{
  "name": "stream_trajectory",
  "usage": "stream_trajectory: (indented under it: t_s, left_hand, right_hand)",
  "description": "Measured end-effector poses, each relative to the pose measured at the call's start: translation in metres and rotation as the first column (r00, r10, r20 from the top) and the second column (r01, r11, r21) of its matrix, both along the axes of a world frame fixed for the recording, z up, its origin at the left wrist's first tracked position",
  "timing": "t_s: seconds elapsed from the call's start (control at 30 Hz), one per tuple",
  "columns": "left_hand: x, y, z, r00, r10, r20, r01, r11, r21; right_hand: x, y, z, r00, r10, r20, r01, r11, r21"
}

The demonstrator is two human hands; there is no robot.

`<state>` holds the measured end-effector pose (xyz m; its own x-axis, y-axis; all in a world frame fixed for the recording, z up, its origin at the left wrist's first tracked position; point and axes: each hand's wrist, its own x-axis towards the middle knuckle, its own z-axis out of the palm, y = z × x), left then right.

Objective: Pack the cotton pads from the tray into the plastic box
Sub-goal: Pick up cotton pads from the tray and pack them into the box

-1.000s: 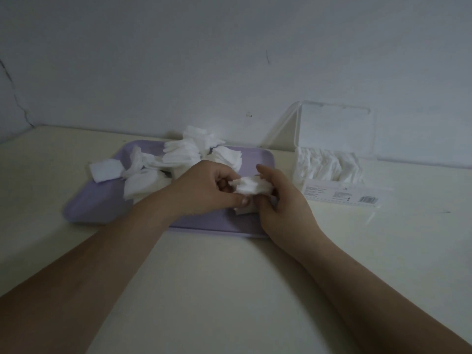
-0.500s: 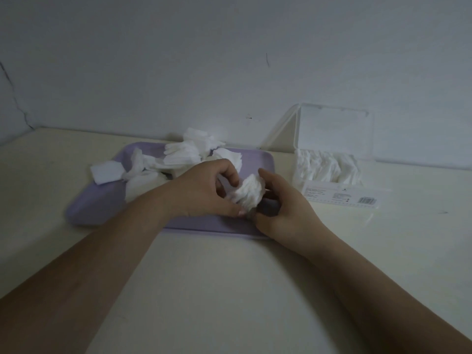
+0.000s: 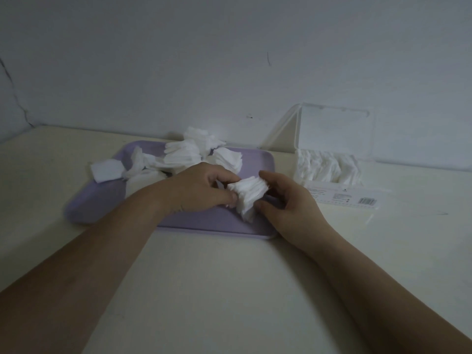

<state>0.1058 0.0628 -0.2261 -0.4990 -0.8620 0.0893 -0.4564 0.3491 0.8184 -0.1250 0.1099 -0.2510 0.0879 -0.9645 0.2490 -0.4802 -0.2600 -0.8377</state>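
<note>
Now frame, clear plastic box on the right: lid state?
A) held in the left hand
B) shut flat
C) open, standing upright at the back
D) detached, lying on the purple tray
C: the clear plastic box has its lid standing upright behind the white cotton pads packed in it; left hand and right hand both grip a pad stack.

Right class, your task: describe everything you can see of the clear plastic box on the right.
The plastic box is clear and rectangular, standing on the pale table right of the purple tray, apart from it. Its lid is open, raised toward the wall. White cotton pads stand packed inside. A white printed label with a barcode runs along its front.
</note>
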Motion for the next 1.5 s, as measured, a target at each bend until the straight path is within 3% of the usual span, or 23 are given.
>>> stream_trajectory:
  t_s: [0.3,0.6,0.73,0.8,0.87,0.93,1.07,1.17,1.3,1.43,1.5]
  left_hand:
    - [-0.001,0.004,0.002,0.999,-0.008,0.051,0.012,0.997,-0.074]
    - [-0.008,0.009,0.005,0.995,-0.045,0.091,0.046,0.999,-0.011]
    - [-0.009,0.01,0.007,0.989,-0.111,0.093,0.11,0.994,0.01]
    - [-0.009,0.01,0.005,0.991,-0.057,0.122,0.061,0.997,-0.036]
    - [-0.011,0.009,0.0,0.987,0.047,0.154,-0.019,0.983,-0.181]
    - [-0.009,0.008,-0.003,0.988,0.112,0.103,-0.088,0.974,-0.208]
    - [-0.01,0.008,-0.007,0.981,0.091,-0.169,-0.078,0.993,0.085]
    - [-0.017,0.01,-0.007,0.979,0.116,-0.166,-0.108,0.992,0.058]
    - [-0.023,0.018,0.005,0.985,0.122,0.118,-0.102,0.981,-0.163]
    - [-0.042,0.024,0.01,0.883,0.242,0.402,-0.02,0.875,-0.483]
    - [-0.048,0.027,0.012,0.86,0.25,0.446,0.014,0.86,-0.51]
  right_hand:
    - [0.005,0.001,0.0,1.0,0.013,0.023,-0.013,1.0,-0.01]
    - [0.006,0.0,-0.003,0.998,0.037,-0.043,-0.038,0.999,-0.023]
    - [0.005,0.001,0.0,0.999,-0.021,0.028,0.022,1.0,-0.014]
    - [0.004,0.002,0.002,0.998,-0.035,0.06,0.035,0.999,0.002]
    - [0.003,0.004,0.004,0.994,-0.022,0.11,0.02,1.0,0.02]
    - [0.002,0.004,0.005,0.985,-0.009,0.173,0.002,0.999,0.036]
    - [0.001,0.003,0.004,0.947,0.028,0.32,-0.06,0.994,0.09]
    - [0.001,0.004,0.006,0.932,0.018,0.362,-0.056,0.994,0.096]
    - [0.001,0.005,0.009,0.952,-0.042,0.304,0.022,0.997,0.067]
    - [0.005,0.009,0.012,0.954,-0.038,0.297,0.018,0.997,0.07]
    - [0.007,0.011,0.015,0.96,-0.011,0.278,-0.005,0.999,0.053]
